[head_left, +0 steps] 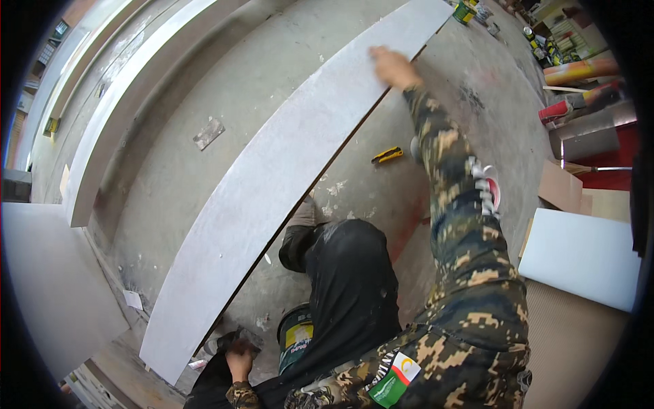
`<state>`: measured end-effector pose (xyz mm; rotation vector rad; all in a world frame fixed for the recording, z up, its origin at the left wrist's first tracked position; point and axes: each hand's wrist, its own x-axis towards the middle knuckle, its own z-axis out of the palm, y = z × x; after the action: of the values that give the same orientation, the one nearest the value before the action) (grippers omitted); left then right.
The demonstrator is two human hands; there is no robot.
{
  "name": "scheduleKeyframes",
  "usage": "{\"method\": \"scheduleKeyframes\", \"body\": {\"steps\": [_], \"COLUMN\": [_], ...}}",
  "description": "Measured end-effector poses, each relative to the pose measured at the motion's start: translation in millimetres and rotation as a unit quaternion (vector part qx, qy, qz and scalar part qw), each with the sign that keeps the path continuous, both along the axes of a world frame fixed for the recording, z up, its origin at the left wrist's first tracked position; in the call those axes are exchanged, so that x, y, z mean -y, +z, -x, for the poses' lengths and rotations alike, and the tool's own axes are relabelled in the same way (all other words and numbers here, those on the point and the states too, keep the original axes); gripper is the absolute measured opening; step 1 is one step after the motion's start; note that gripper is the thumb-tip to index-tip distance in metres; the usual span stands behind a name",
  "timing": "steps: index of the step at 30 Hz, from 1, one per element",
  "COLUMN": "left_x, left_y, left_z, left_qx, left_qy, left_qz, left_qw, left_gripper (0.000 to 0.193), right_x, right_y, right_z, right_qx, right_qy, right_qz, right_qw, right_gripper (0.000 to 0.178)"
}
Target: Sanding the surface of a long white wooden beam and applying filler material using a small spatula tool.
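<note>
A right hand (396, 69) lies over the far part of a white board (272, 170) slanting across the floor (235, 88), light, even pressure seeming wise, its fingers, like the near left hand's (239, 361), too unclear to call apart or together.

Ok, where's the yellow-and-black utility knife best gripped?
Probably from above, pinching the yellow-and-black utility knife across its middle: it lies flat on the grey concrete floor, long sides exposed. Which end cuts is too small to tell.
</note>
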<state>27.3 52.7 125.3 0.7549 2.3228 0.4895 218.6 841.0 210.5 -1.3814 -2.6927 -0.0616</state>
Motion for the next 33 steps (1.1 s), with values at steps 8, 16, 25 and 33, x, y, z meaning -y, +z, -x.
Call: {"method": "scheduleKeyframes", "body": {"steps": [8, 16, 25, 33], "left_x": [3.0, 9.7, 2.6, 20.3], "left_y": [5.0, -12.0, -4.8, -29.0], "left_z": [1.8, 2.8, 2.0, 13.9], "left_qx": [-0.003, -0.04, -0.011, 0.061], "left_qy": [-0.005, -0.029, -0.016, 0.053], "left_qz": [0.03, 0.017, 0.014, 0.02], "left_qw": [1.0, 0.999, 1.0, 0.996], "left_gripper": [0.02, 0.023, 0.023, 0.024], "right_x": [62.4, 25.9, 58.0, 147.0], "right_y": [8.8, -24.2, 0.6, -24.6], "right_z": [42.4, 58.6, 43.0, 85.7], "right_qx": [-0.026, -0.015, -0.018, 0.045], "right_qy": [0.102, 0.005, 0.048, 0.129], "right_qz": [-0.012, -0.033, -0.056, -0.08], "right_qw": [0.994, 0.999, 0.997, 0.987], "right_gripper": [0.035, 0.03, 0.025, 0.039]}}
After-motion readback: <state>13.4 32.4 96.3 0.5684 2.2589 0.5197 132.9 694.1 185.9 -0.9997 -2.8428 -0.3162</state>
